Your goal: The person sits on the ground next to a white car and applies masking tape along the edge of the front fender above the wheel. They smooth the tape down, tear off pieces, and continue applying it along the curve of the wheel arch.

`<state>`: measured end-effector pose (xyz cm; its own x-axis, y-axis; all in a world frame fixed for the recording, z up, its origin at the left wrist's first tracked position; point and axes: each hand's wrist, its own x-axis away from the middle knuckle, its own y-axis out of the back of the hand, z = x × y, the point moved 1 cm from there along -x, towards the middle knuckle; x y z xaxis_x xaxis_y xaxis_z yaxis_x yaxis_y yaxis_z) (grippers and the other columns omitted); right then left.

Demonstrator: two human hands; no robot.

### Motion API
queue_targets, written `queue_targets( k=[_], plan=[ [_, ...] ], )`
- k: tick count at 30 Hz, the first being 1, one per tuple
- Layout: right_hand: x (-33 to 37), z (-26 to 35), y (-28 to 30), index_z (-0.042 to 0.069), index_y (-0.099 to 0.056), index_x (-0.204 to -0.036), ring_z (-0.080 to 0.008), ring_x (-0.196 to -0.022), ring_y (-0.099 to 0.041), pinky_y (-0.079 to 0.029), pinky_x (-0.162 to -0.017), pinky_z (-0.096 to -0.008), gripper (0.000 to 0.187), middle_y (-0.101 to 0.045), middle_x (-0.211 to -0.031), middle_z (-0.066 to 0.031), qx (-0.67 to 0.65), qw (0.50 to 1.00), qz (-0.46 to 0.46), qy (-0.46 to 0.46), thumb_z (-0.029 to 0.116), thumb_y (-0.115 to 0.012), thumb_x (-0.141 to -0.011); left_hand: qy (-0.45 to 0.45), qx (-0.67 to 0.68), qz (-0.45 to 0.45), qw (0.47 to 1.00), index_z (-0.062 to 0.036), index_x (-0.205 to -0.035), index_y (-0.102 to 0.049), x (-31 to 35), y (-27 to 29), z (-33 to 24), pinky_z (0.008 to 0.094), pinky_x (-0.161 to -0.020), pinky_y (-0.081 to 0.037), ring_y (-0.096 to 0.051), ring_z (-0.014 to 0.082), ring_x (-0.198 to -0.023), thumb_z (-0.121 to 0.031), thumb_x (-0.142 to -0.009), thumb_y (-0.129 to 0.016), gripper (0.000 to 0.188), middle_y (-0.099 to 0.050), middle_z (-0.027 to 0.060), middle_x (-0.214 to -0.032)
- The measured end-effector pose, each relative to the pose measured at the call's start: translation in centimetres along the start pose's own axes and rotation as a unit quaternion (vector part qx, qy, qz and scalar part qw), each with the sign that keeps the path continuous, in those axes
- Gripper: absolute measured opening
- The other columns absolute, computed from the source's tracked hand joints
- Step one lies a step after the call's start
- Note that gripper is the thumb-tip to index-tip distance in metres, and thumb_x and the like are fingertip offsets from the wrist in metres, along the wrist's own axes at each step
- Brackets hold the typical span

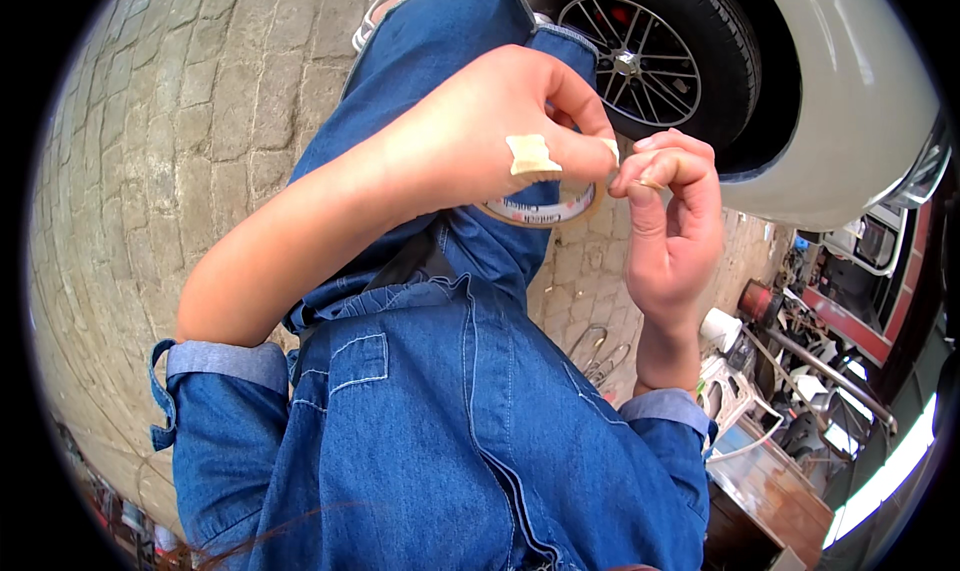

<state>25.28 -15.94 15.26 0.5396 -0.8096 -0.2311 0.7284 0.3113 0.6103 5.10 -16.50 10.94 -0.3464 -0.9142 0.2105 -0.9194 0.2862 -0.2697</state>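
Observation:
My left hand [520,111] is closed round a roll of tape [548,214]; the roll's lower rim shows below the hand, and its upper part is hidden behind it. A short cream piece of tape [532,155] sticks to the skin at the base of the left thumb. Something pale, maybe the nail or a bit of tape, shows at that thumb's tip. My right hand [676,216] is raised close beside it, thumb and fingertips pinched together almost against the left thumb. Whatever lies in that pinch is too small to make out.
Beyond my hands stands a pale car [850,81] with its wheel [640,61] near my knees. Stone paving [190,171] spreads to the left. At the right are a white chair [735,401], a metal pipe [825,371], a wooden panel [770,486] and assorted clutter.

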Motion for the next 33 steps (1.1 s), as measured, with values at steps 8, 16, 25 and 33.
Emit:
queue_targets(
  k=[8,16,25,33],
  plan=[
    [-0.2,-0.5,0.6,0.001,-0.056,-0.119,-0.0131,-0.098,-0.061,-0.047,-0.094,-0.0290,0.023,-0.065,-0.104,-0.0081,-0.349,0.919,0.019,-0.183,0.008,-0.062,-0.098,-0.097,0.003,-0.038,0.995,-0.0027,-0.118,-0.068,0.5,0.1,0.8,0.0206,-0.066,-0.046,-0.057,0.0032,-0.073,-0.020,-0.098,-0.062,0.027,-0.070,0.0017,-0.093],
    [0.1,-1.2,0.4,0.002,-0.053,-0.127,-0.0118,-0.096,-0.059,-0.047,-0.092,-0.0278,0.033,-0.064,-0.106,-0.0075,-0.385,0.900,0.007,-0.204,0.010,-0.064,-0.097,-0.136,-0.026,-0.024,0.990,-0.0063,-0.139,-0.057,0.8,0.0,2.4,0.0208,-0.062,-0.040,-0.046,0.0036,-0.069,-0.015,-0.102,-0.049,0.039,-0.057,-0.0031,-0.082],
    [0.4,-2.1,0.5,0.000,-0.054,-0.127,-0.0116,-0.096,-0.056,-0.044,-0.091,-0.0268,0.032,-0.063,-0.107,-0.0080,-0.424,0.882,0.004,-0.204,0.008,-0.062,-0.097,-0.084,-0.031,0.020,0.996,-0.0099,-0.152,-0.038,2.4,-0.4,2.1,0.0222,-0.069,-0.045,-0.051,0.0060,-0.075,0.002,-0.086,-0.054,0.069,-0.052,-0.0001,-0.082],
    [-0.8,-3.7,-0.6,0.001,-0.062,-0.112,-0.0104,-0.106,-0.056,-0.042,-0.098,-0.0266,0.017,-0.062,-0.109,-0.0036,-0.422,0.881,-0.031,-0.210,0.000,-0.061,-0.095,-0.115,-0.438,0.052,0.890,-0.0035,-0.103,-0.060,3.3,-3.1,7.3,0.0492,-0.066,-0.052,-0.067,0.0385,-0.075,-0.010,-0.077,-0.068,0.028,-0.065,0.0182,-0.075]
  ],
)
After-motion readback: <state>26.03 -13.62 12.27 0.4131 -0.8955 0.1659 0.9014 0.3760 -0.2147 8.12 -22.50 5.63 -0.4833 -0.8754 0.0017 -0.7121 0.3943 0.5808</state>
